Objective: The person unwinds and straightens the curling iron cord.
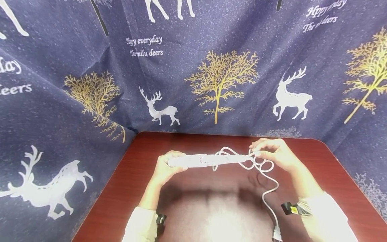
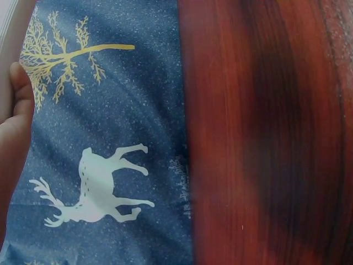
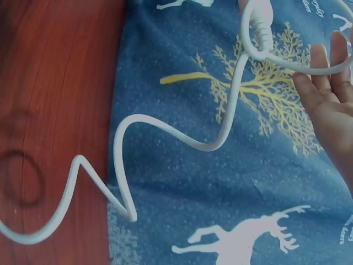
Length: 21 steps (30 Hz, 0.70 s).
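A white hair straightener (image 1: pixel 190 160) is held level above the table, its thick end to the left. My left hand (image 1: pixel 165 167) grips that thick end, thumb on the near side and fingers behind. At the narrower cord end, my right hand (image 1: pixel 279 154) pinches the white power cord (image 1: pixel 277 183) between thumb and fingers. Loose loops of cord lie across the straightener's body, and the rest hangs down to a plug (image 1: pixel 276 233) at the bottom of the head view. In the right wrist view, a cord loop crosses the fingers (image 3: pixel 322 83), next to the ribbed cord sleeve (image 3: pixel 262 33).
Below both hands is a dark red wooden table (image 1: pixel 145 148) with rounded back corners. A blue cloth (image 1: pixel 193 101) printed with deer and trees hangs behind it and along the sides. Each wrist wears a small black camera (image 1: pixel 288 208).
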Motion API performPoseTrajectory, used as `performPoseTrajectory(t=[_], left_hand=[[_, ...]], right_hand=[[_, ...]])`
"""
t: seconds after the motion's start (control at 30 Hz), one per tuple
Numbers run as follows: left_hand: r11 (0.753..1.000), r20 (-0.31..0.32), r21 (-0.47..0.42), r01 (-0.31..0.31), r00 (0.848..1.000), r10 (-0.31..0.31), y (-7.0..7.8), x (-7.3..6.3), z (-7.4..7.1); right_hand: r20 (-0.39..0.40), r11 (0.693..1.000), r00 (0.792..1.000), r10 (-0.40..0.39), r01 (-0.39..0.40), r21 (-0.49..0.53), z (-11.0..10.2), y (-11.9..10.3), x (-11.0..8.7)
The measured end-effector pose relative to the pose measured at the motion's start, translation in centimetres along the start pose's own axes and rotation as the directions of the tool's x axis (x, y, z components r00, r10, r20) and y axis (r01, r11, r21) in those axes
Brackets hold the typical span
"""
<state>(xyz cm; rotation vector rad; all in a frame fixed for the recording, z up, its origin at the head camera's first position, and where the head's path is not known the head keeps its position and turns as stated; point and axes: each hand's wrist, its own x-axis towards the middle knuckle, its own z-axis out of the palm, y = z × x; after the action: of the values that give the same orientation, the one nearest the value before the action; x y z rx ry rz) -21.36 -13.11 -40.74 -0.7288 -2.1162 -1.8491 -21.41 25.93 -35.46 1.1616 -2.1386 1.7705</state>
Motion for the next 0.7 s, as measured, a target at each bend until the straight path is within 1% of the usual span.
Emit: performPoseTrajectory(t=[0.1, 0.17, 0.27, 0.33, 0.43, 0.57, 0.7], left_hand=[[1.000, -0.023, 0.005, -0.004, 1.000, 0.004, -0.1, 0.0, -0.1], [1.000, -0.029, 0.002, -0.007, 1.000, 0.007, -0.1, 0.1, -0.1], [1.000, -0.042, 0.009, -0.003, 0.999, 0.003, 0.0, 0.1, -0.1], [1.000, -0.056, 0.011, 0.002, 0.998, -0.002, 0.1, 0.1, -0.1], [1.000, -0.084, 0.018, 0.006, 0.996, -0.005, 0.1, 0.1, -0.1], [1.000, -0.110, 0.016, 0.022, 0.994, -0.020, 0.2, 0.1, -0.1], [0.999, -0.141, -0.014, 0.037, 0.989, -0.038, 0.3, 0.2, -0.1]], right_hand=[[0.052, 1.000, 0.999, -0.006, 0.007, -0.016, -0.4, -0.4, -0.6], [0.098, 0.999, 0.994, -0.040, 0.041, -0.011, -0.6, -0.4, -1.0], [0.162, 0.996, 0.983, -0.090, 0.086, 0.031, -1.0, -0.1, -1.5], [0.203, 0.993, 0.973, -0.110, 0.097, 0.073, -1.2, 0.1, -1.7], [0.257, 0.993, 0.962, -0.088, 0.065, 0.095, -1.4, 0.5, -2.2], [0.299, 0.999, 0.954, -0.022, 0.011, 0.036, -1.4, 0.9, -3.0], [0.334, 0.999, 0.942, 0.015, -0.030, 0.039, -1.2, 1.2, -3.5]])
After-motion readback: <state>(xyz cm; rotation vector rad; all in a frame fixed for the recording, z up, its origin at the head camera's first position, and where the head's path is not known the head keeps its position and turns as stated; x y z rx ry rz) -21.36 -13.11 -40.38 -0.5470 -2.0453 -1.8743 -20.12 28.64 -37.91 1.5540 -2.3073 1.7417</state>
